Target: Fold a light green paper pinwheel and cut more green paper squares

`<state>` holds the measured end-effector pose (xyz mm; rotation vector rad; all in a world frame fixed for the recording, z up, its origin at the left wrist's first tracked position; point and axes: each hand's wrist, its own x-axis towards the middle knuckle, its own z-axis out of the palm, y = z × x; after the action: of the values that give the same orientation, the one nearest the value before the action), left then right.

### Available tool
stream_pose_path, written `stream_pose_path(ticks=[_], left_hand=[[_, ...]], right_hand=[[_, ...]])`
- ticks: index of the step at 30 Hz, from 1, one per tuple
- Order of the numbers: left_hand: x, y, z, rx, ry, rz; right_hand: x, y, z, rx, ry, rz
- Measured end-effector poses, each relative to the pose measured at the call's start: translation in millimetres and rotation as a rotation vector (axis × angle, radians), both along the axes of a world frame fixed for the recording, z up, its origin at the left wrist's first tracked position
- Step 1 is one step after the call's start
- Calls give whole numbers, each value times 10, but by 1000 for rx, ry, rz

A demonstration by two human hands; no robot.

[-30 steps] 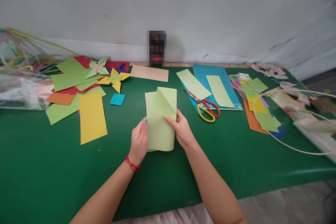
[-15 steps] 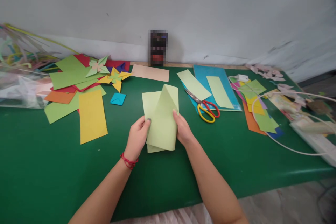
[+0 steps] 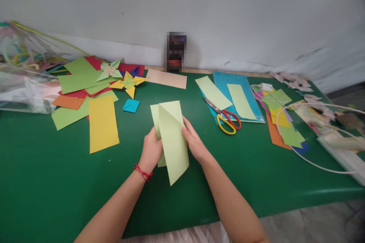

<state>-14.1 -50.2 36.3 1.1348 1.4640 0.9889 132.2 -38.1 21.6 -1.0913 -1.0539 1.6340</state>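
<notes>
Between my hands is a pale green sheet of paper (image 3: pixel 175 140), bent over on itself with one flap standing up toward me. My left hand (image 3: pixel 151 146) grips its left side; the fingertips are hidden behind the paper. At the right edge, my right hand (image 3: pixel 194 139) pinches the sheet, thumb in front and fingers behind. Scissors (image 3: pixel 222 115) with one red and one yellow handle lie to the right, blades over a pale green strip (image 3: pixel 213 93). A small folded blue paper square (image 3: pixel 131 106) rests left of my hands.
Coloured papers (image 3: pixel 82 79), a yellow sheet (image 3: pixel 104 123) and folded paper flowers (image 3: pixel 129 83) lie on the left. A blue pack (image 3: pixel 245 79) and a white cable (image 3: pixel 305 161) are on the right. A pixelated upright object (image 3: pixel 176 52) leans against the wall.
The paper's near flap has swung left and down, its corner now hanging lower. My left hand has moved behind the flap. The view has shifted slightly.
</notes>
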Motion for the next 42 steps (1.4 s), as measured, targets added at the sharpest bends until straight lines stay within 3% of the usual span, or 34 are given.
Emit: stream_pose_path(ticks=[11, 18, 23, 29, 34, 39, 42], left_hand=[[12, 50, -88, -37, -67, 35], [9, 36, 74, -33, -187, -187], [-16, 29, 32, 47, -118, -253], [-16, 15, -9, 64, -154, -227], [-25, 34, 13, -10, -155, -227], [-53, 43, -19, 45, -55, -176], [-33, 39, 3, 35, -101, -141]], right_hand=[[-49, -29, -48, 13, -7, -130], [-13, 3, -66, -124, 149, -173], [-13, 16, -34, -119, 147, -177], [-20, 8, -9, -94, 165, -165], [-44, -6, 48, -74, 164, -104], [-80, -20, 91, -52, 156, -96], [-83, -22, 80, -31, 140, -106]])
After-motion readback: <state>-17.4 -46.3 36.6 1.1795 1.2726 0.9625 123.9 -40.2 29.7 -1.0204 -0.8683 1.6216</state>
